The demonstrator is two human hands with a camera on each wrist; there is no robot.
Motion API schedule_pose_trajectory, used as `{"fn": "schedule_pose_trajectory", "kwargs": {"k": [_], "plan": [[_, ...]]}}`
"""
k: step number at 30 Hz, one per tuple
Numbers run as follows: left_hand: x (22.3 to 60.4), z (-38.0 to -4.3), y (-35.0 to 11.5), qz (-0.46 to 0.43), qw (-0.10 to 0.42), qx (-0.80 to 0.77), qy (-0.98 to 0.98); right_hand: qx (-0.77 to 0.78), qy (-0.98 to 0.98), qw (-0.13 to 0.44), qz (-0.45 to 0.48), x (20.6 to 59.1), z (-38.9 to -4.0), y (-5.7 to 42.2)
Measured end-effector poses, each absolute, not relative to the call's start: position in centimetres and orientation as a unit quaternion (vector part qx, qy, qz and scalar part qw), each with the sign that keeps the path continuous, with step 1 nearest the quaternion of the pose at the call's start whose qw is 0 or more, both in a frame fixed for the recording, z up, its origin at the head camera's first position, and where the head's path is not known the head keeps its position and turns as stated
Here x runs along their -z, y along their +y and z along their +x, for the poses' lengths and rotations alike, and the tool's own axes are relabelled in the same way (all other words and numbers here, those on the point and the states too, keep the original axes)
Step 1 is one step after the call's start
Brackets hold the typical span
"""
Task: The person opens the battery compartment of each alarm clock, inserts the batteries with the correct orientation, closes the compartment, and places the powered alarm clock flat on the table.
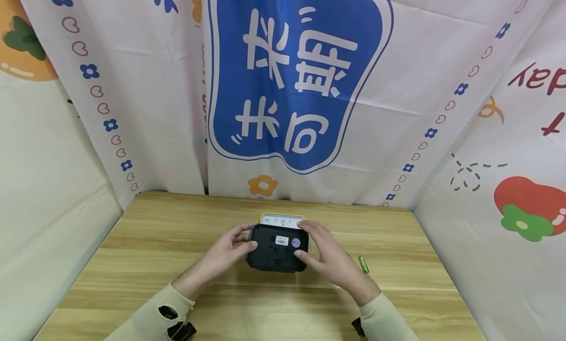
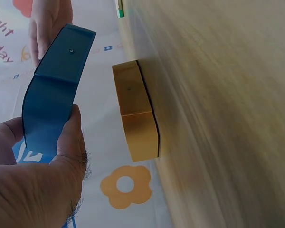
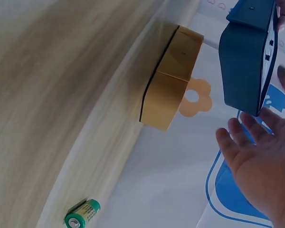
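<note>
A blue clock with a black back [image 1: 276, 260] is held above the table, its back turned up toward the head view. The back carries a white barcode label and a round purple sticker. My left hand [image 1: 225, 252] grips its left side, thumb on the back and fingers behind; the left wrist view shows the blue casing [image 2: 50, 99] between thumb and fingers. At the clock's right side is my right hand [image 1: 329, 257], whose fingers look spread and loosely bent in the right wrist view [image 3: 261, 161]. Whether they touch the clock is unclear.
Behind the held clock stands a yellow clock [image 1: 283, 219] with a white numbered dial, upright on the wooden table [image 1: 177, 233]. A green battery [image 1: 363, 264] lies to the right of my right hand. Printed cloth [image 1: 398, 85] hangs around the back and sides.
</note>
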State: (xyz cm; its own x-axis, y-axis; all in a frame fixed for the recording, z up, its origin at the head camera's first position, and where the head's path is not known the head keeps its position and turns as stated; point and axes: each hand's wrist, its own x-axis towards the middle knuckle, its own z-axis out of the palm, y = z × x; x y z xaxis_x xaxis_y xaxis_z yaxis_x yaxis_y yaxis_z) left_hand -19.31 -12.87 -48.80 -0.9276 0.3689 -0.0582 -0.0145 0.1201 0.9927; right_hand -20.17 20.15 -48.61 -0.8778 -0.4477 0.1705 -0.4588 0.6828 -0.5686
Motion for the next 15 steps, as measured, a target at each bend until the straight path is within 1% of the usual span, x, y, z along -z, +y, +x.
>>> {"fn": "schedule_pose_trajectory", "kwargs": {"k": [8,15], "plan": [[49.4,-19.1,-12.5,0.095,0.16,-0.64,0.746,-0.26,-0.926,-0.026,0.273,49.2,-19.3,19.6],[50.0,-18.9,-12.3,0.102,0.169,-0.628,0.752,-0.199,-0.933,-0.01,0.299,49.7,-18.9,19.0]]}}
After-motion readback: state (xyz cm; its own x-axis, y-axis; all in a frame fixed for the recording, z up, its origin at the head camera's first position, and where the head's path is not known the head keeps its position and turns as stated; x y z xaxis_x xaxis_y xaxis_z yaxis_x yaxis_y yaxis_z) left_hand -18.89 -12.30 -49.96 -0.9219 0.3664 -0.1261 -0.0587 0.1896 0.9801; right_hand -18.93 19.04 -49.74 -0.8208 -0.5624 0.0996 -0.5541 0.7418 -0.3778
